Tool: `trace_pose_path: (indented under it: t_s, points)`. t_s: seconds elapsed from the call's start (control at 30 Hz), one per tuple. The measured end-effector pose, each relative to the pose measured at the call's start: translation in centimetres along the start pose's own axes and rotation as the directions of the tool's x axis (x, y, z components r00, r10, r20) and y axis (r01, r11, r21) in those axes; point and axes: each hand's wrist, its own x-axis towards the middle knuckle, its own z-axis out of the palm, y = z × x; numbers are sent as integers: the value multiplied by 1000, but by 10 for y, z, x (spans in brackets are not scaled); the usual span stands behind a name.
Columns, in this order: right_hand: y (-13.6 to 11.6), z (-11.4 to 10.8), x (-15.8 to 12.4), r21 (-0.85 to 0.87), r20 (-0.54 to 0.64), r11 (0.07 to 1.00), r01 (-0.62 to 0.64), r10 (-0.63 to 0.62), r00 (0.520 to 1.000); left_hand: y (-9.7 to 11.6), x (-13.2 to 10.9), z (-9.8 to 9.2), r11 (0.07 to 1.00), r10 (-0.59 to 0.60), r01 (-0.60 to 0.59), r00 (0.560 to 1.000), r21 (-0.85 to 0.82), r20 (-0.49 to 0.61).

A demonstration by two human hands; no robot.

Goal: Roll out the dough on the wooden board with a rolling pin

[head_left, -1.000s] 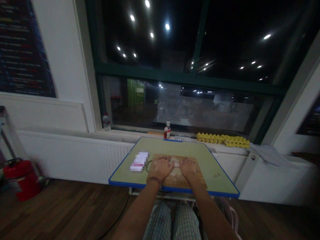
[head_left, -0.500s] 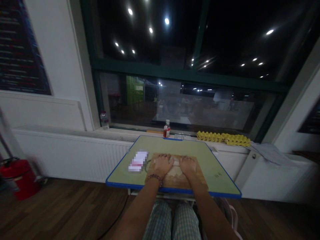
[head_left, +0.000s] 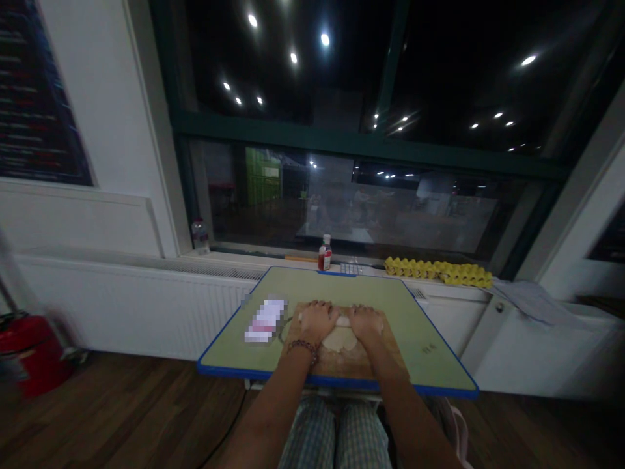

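Note:
Both hands lie over a pale rolling pin [head_left: 342, 321] set crosswise on a wooden board [head_left: 342, 369]. My left hand [head_left: 318, 320], with a beaded bracelet at the wrist, is closed over the pin's left part. On its right part my right hand [head_left: 365, 322] is closed in the same way. Only the pin's middle and small bits of its ends show; the palms cover the rest. A flattened sheet of pale dough [head_left: 340, 340] spreads on the board on the near side of the pin, between my forearms.
The board rests on a light green, blue-edged table [head_left: 430, 368]. To its left lies a blurred-out phone-like item [head_left: 266, 320]. On the sill stand a bottle of reddish liquid [head_left: 325, 254], yellow egg trays [head_left: 437, 271] and a clear bottle [head_left: 200, 237]. A red fire extinguisher [head_left: 41, 355] stands at left.
The camera view has shifted slightly, so the table sits a little lower and larger. More of the dough shows on the near side of the pin. Both hands stay on the pin.

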Motion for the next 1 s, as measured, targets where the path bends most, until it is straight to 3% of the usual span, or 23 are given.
trace_pose_path:
  t_s: [0.17,0.3,0.5,0.9,1.0]
  points:
    - [0,-10,3,9,28,1000,26,-26,999,3,2,-16,999,-40,40,995,6,97]
    - [0,-6,13,6,44,1000,18,-18,999,3,6,-22,998,-67,69,988,-13,139]
    - [2,4,28,17,40,999,43,-44,998,1,18,-12,997,-77,77,986,8,147]
    - [5,3,28,22,51,998,61,-62,997,0,22,-6,989,-141,147,978,-25,154]
    - [7,2,24,22,48,998,66,-67,997,-2,21,0,995,-99,103,986,-18,131]
